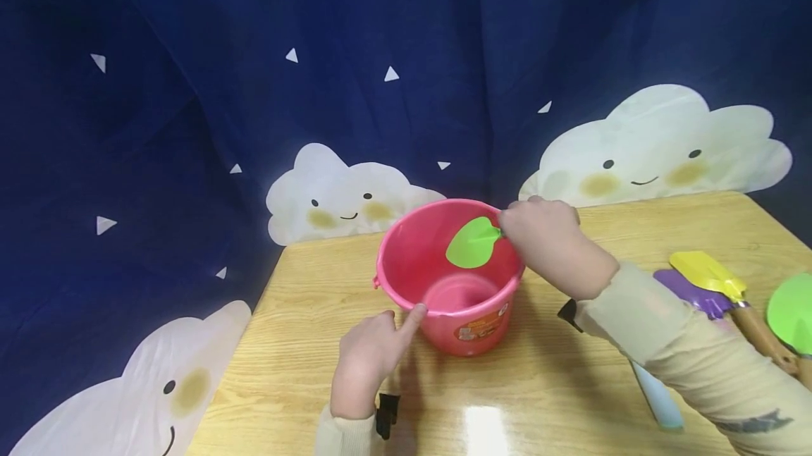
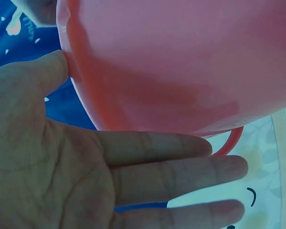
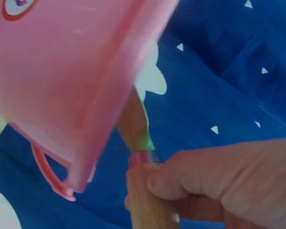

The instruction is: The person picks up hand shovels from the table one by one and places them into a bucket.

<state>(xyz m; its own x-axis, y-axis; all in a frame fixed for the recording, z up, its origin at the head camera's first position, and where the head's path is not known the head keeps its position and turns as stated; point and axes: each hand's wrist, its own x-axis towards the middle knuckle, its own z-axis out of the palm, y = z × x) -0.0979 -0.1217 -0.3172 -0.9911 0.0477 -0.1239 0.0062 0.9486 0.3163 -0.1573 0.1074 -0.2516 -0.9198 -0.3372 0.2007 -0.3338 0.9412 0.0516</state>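
A pink bucket stands upright on the wooden table, its mouth facing up. My right hand is at the bucket's right rim and grips the wooden handle of a small toy shovel. The shovel's green blade reaches over the rim into the bucket's mouth. My left hand is at the bucket's near left side, thumb touching the rim. In the left wrist view its other fingers are straight, beside the bucket wall.
On the table's right lie a yellow shovel, a purple shovel and another green blade. A light blue handle shows under my right sleeve. A dark blue curtain with clouds hangs behind the table.
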